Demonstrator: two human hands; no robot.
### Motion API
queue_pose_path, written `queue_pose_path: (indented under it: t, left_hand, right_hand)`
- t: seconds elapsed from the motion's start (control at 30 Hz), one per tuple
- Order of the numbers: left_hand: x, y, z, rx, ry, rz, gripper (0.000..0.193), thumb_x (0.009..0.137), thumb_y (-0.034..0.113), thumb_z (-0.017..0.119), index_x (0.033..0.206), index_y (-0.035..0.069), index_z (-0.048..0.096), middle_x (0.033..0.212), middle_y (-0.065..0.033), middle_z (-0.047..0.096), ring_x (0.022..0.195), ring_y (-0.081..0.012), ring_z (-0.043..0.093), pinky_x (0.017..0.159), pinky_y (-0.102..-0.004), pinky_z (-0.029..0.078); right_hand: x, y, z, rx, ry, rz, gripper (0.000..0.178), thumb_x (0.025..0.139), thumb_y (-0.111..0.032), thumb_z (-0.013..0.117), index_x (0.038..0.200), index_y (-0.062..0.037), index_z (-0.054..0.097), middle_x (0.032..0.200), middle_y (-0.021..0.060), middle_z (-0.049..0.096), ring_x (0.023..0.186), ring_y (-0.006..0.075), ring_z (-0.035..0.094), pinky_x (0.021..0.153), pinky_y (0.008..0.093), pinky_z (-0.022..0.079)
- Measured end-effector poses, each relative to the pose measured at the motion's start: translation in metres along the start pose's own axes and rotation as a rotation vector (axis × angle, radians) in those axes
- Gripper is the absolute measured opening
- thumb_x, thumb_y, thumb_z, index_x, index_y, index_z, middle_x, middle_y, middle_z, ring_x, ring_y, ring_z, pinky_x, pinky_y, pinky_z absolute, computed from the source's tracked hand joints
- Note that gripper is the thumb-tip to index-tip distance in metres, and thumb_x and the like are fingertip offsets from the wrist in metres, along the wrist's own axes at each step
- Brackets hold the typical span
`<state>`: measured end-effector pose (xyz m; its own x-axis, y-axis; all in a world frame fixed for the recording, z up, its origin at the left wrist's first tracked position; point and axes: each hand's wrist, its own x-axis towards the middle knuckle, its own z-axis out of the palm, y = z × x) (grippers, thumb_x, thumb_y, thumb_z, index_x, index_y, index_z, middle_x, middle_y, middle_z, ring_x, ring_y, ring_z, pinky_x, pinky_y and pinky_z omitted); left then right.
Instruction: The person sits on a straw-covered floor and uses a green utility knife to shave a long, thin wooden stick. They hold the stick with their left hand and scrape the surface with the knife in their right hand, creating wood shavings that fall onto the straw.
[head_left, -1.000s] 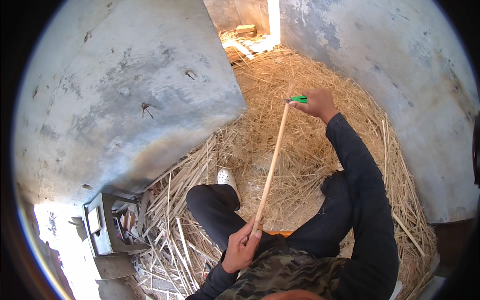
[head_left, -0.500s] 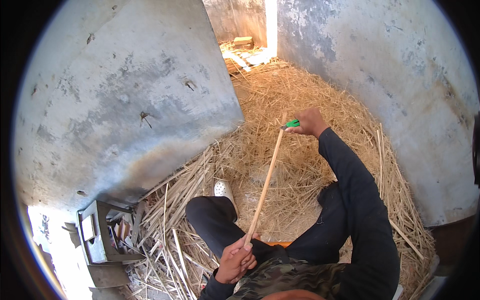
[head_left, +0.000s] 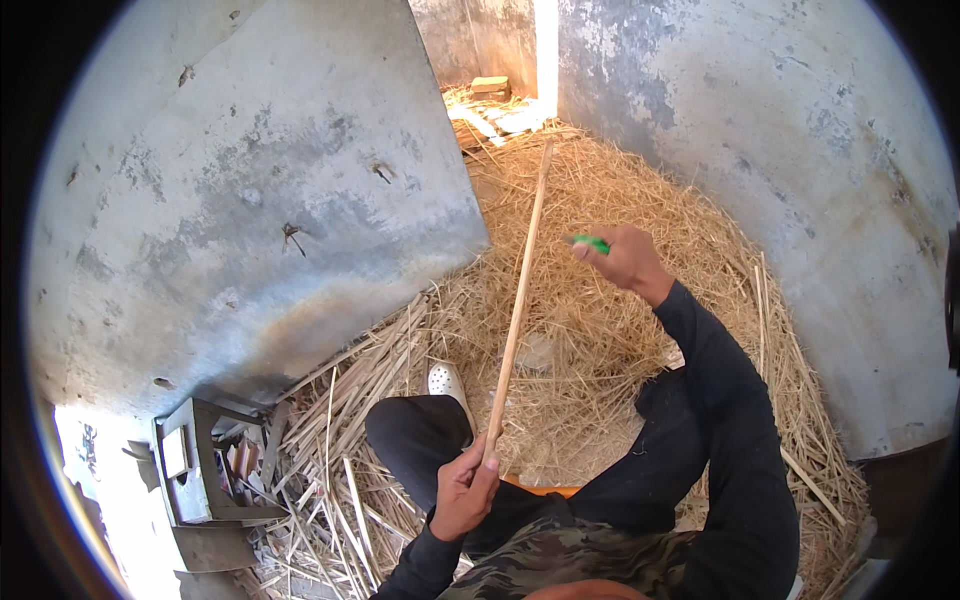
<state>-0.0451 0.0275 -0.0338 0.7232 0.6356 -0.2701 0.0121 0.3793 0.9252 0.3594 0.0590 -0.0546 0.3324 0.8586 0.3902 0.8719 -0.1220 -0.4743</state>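
I see a big, stained grey wall (head_left: 250, 200) on the left and a curved one, the right wall (head_left: 790, 180), across from it. Straw (head_left: 650, 190) covers the floor between them, and the person's legs (head_left: 415, 437), in dark trousers, are bent at the near side. To the left I have a pile of loose strips (head_left: 370, 375), with a box (head_left: 203, 480) beside it. The stick (head_left: 522, 300) slants across the middle, above the straw, its far end free. My view shows the left hand (head_left: 466, 490) near, its grip clamped on the stick's near part. The right hand (head_left: 628, 258), farther off and right of the stick, has its grip closed around a green tool (head_left: 592, 243), which is apart from the stick; the tool's tip looks blurred. A white shoe (head_left: 446, 382) shows just beyond the left knee.
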Motion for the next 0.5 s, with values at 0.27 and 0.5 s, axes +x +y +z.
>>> queue_pose_path:
  t: [0.27,0.5]
  left_hand:
    - [0.015,-0.011,0.024,0.351,0.131,0.211,0.043,0.099,0.012,0.053,0.135,-0.009,0.046,0.074,0.0017,0.051,0.064,-0.0020,0.042,0.056,-0.0182,0.037]
    - [0.011,0.004,0.027,0.622,0.186,0.308,0.038,0.094,0.006,0.056,0.126,-0.013,0.051,0.065,-0.0056,0.051,0.060,-0.0045,0.046,0.055,-0.0211,0.041]
  right_hand:
    - [-0.031,-0.058,0.021,-0.130,-0.016,-0.283,0.078,0.075,-0.085,0.046,0.054,-0.0111,0.061,0.041,0.0047,0.046,0.036,0.0216,0.050,0.037,0.0360,0.036]
    - [-0.029,-0.077,0.010,-0.121,-0.091,-0.263,0.072,0.076,-0.080,0.052,0.051,-0.0126,0.053,0.042,0.0058,0.046,0.038,0.0240,0.051,0.040,0.0386,0.039]
